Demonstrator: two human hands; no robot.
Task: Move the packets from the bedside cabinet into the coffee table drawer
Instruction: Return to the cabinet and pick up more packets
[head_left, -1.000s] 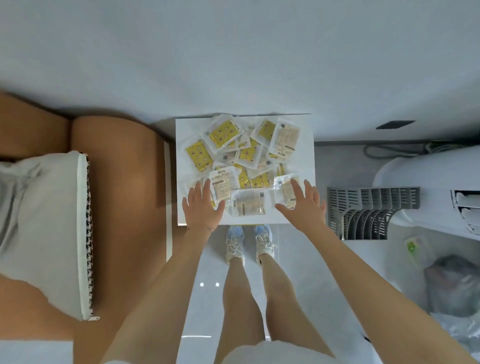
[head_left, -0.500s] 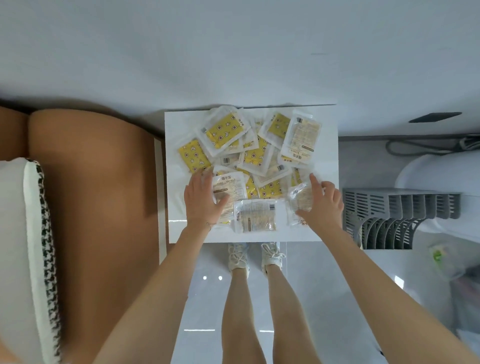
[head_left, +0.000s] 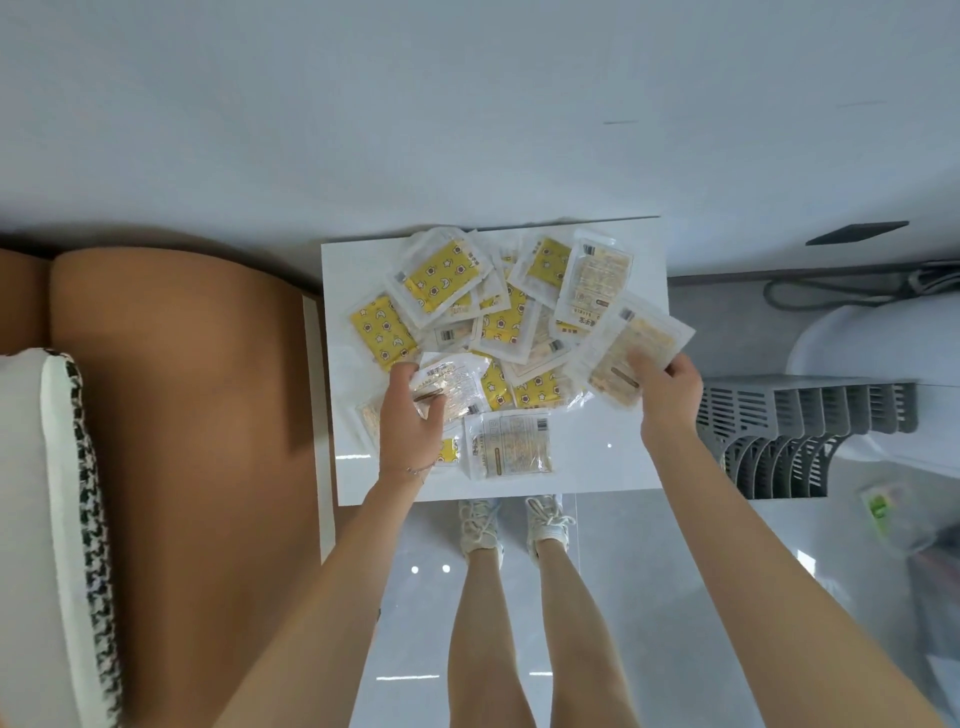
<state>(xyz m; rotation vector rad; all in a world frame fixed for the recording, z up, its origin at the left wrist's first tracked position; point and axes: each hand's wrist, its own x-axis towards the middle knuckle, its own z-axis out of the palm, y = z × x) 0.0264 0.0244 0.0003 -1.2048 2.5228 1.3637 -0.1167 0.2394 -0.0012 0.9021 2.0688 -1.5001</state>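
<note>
Left hand (head_left: 410, 422): fingers (head_left: 403, 372) clasp pale packet (head_left: 451, 388). Right hand (head_left: 668, 399): fingers pinch second pale packet (head_left: 635, 349). Remaining packets (head_left: 500, 323): heaped between and beyond the fingers, on bedside cabinet (head_left: 602, 467).

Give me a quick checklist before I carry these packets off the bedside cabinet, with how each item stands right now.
1. Right hand has the right packet: ok, pinched and lifted clear of the pile.
2. Left hand has the left packet: ok, fingers curled round it.
3. Front packet safe on the cabinet: ok, it lies flat inside the front edge.
4. Cabinet emptied: not ok, many yellow and beige packets lie in the pile.
5. Drawer open: cannot tell, it is not in view.
</note>
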